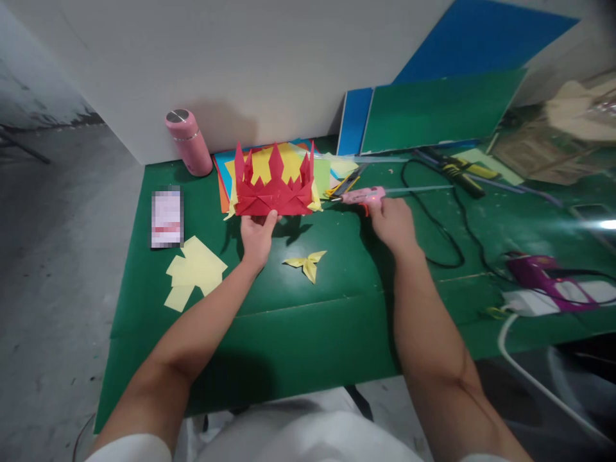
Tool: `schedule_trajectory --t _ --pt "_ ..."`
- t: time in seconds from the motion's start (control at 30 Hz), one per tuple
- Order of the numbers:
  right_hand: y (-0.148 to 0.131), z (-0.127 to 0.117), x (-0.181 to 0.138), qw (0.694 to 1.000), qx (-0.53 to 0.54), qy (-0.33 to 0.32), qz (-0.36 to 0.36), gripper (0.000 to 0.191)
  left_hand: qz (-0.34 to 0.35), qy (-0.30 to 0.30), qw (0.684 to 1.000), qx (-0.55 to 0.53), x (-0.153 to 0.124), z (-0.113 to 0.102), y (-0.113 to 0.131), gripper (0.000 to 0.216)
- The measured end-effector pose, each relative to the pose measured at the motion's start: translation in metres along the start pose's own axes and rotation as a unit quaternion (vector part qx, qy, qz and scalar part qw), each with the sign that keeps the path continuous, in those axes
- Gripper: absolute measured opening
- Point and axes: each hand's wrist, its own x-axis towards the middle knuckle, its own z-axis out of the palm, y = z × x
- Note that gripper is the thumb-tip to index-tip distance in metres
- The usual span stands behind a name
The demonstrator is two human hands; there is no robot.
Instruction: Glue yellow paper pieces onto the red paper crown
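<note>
My left hand [258, 239] grips a red folded-paper crown [276, 196] by its lower edge, thumb in front, holding it upright above the table. Pale yellow folded pieces show at both lower ends of the crown. On the right, my right hand [394, 224] is closed on a pink glue gun [364, 195], its nozzle pointing left toward the crown and a clear glue stick out of its back. Between my forearms a yellow three-pointed folded paper piece [308, 264] lies on the green table. Yellow paper sheets [197, 273] lie left of my left forearm.
Behind the crown lie coloured paper sheets [222, 183]. A pink bottle [190, 142] and a phone-like blurred object [167, 218] stand and lie at left. A black cable [445, 237], yellow-black tools [464, 173] and a purple-white power strip [553, 282] occupy the right. Boards [443, 109] lean behind.
</note>
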Motion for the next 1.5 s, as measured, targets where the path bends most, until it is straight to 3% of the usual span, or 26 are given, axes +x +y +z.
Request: schedule_trajectory --t 0.1,0.2,0.3,0.37,0.43,0.5,0.57,0.77,0.97,1.03,1.1,1.2,1.27,1.37,1.5 --pt "0.001 -0.001 -0.002 0.999 -0.018 -0.004 0.028 0.042 -0.001 0.002 1.0 -0.007 -0.001 0.001 0.0 0.057" --pt "-0.01 -0.014 -0.006 0.997 -0.024 0.041 0.056 0.042 -0.009 0.004 1.0 -0.009 -0.001 0.001 0.001 0.055" --pt "-0.033 -0.043 -0.012 0.997 0.072 0.037 -0.021 0.031 -0.018 0.005 1.0 0.001 -0.002 0.002 0.001 0.048" --pt "-0.052 -0.065 -0.019 0.97 0.2 -0.056 -0.13 0.02 -0.018 0.003 1.0 0.004 -0.002 0.002 0.002 0.044" --pt "-0.072 -0.082 -0.028 0.905 0.268 -0.221 -0.245 0.02 -0.018 0.006 1.0 0.006 -0.003 0.002 0.003 0.041" --pt "-0.091 -0.091 -0.037 0.858 0.268 -0.33 -0.29 0.02 -0.021 0.01 1.0 0.012 -0.003 0.002 0.004 0.039" --pt "-0.105 -0.091 -0.044 0.863 0.226 -0.349 -0.287 0.017 -0.025 0.012 0.999 0.02 -0.003 0.003 0.005 0.037" --pt "-0.122 -0.083 -0.051 0.861 0.177 -0.33 -0.346 0.026 -0.021 0.01 0.999 0.026 -0.003 0.003 0.004 0.036" --pt "-0.136 -0.09 -0.062 0.899 0.054 -0.33 -0.283 0.01 -0.018 0.008 0.999 0.027 -0.004 0.003 0.004 0.041" --pt "-0.142 -0.087 -0.067 0.904 0.025 -0.321 -0.281 0.014 -0.014 0.007 1.0 0.021 -0.004 0.003 0.004 0.041" --pt "-0.145 -0.081 -0.068 0.899 0.027 -0.295 -0.322 0.01 -0.01 0.006 1.0 0.015 -0.004 0.003 0.003 0.039" --pt "-0.143 -0.074 -0.064 0.876 0.059 -0.248 -0.41 0.027 -0.009 0.007 1.0 0.01 -0.004 0.003 0.002 0.036" --pt "-0.14 -0.074 -0.06 0.878 0.074 -0.21 -0.423 0.03 -0.01 0.008 1.0 0.003 -0.004 0.003 0.002 0.036" --pt "-0.139 -0.077 -0.058 0.919 0.084 -0.158 -0.352 0.026 -0.018 0.012 1.0 -0.001 -0.005 0.004 0.004 0.038" --pt "-0.151 -0.073 -0.068 0.945 0.083 -0.184 -0.258 0.022 -0.026 0.015 0.999 0.015 -0.005 0.004 0.004 0.041"
